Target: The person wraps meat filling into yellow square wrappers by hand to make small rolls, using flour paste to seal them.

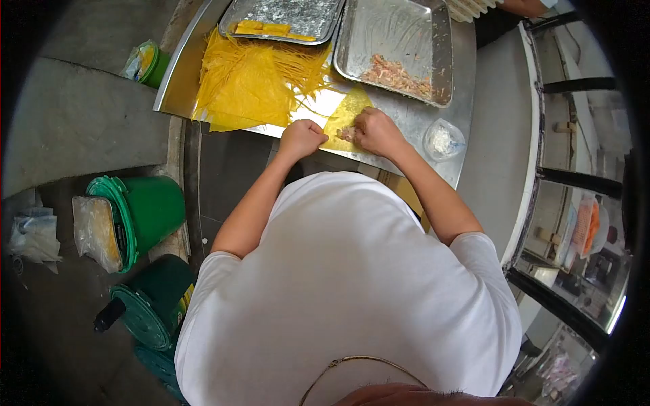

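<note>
A thin yellow wrapper sheet point(351, 107) lies on the metal table in front of me, with a small heap of pale pink minced filling point(344, 134) near its front edge. My left hand point(302, 139) is closed, its fingertips pinching at the sheet's left edge. With bent fingers, my right hand point(379, 130) presses on the right end of the filling; its fingertips are partly hidden. To the left, a stack of yellow wrapper sheets point(237, 88) with frayed strips hangs slightly over the table edge. Behind, a metal tray point(389, 34) holds more minced filling point(399, 78) at its near end.
Another metal tray point(288, 10) with several yellow rolls point(264, 29) stands at the back left. A clear bag of white stuff point(444, 141) sits at the table's right. Green buckets point(152, 213) stand on the floor at left. Another person's arm point(525, 7) shows at the back right.
</note>
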A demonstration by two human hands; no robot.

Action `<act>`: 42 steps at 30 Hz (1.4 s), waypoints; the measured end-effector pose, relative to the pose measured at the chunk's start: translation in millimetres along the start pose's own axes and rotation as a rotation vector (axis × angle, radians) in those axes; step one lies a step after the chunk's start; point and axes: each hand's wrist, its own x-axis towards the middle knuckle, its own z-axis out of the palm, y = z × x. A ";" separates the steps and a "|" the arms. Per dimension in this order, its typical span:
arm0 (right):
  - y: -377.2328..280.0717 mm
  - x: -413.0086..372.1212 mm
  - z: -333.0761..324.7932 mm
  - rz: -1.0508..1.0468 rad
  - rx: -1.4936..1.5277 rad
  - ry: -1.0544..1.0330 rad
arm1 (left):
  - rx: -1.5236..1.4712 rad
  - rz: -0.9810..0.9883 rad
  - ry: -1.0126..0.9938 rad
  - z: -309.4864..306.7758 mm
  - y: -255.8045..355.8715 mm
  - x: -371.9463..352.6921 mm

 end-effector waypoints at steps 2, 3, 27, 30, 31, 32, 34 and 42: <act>-2.4 2.5 1.6 -0.185 0.023 0.057 | -0.003 0.012 0.005 2.0 -3.0 1.8; -0.9 3.4 2.9 -0.183 0.024 0.060 | 0.003 0.002 -0.003 1.4 -2.1 2.4; 7.3 -19.4 -66.8 0.054 0.097 0.493 | 0.022 -0.029 -0.036 -2.1 3.3 1.8; 32.6 -8.8 -57.2 0.017 -0.077 0.530 | 0.004 -0.022 -0.047 -4.1 6.1 0.6; 39.3 -15.3 -46.5 0.021 -0.080 0.535 | -0.009 -0.015 -0.048 -4.7 6.6 0.3; 45.5 -25.0 -31.9 -0.027 -0.182 0.470 | -0.009 -0.009 -0.050 -5.1 6.8 -0.4; 48.3 -44.3 -17.6 -0.026 -0.170 0.368 | -0.028 -0.034 -0.060 -4.3 6.2 1.0; 67.2 -46.1 -49.9 0.363 -0.349 0.278 | 0.039 0.020 -0.017 -2.0 0.2 3.8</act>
